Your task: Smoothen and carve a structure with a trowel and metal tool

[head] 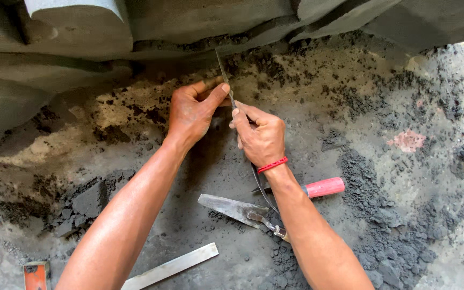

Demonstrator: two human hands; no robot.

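My left hand [191,110] and my right hand [261,137] are close together over a dusty cement floor, both pinching a thin grey metal strip [224,72]. The strip rises from between my fingers toward the grey concrete blocks [81,32] at the top. It also bends down past my right wrist, which wears a red band [272,165]. My left thumb presses against the strip near its upper part; my right fingers close on it just below.
A pointed trowel [232,208] lies on the floor under my right forearm. A red-handled tool [323,187] lies beside it. A flat metal bar [170,267] and an orange level end [35,275] sit at the bottom left. Loose dark mortar [393,236] is piled to the right.
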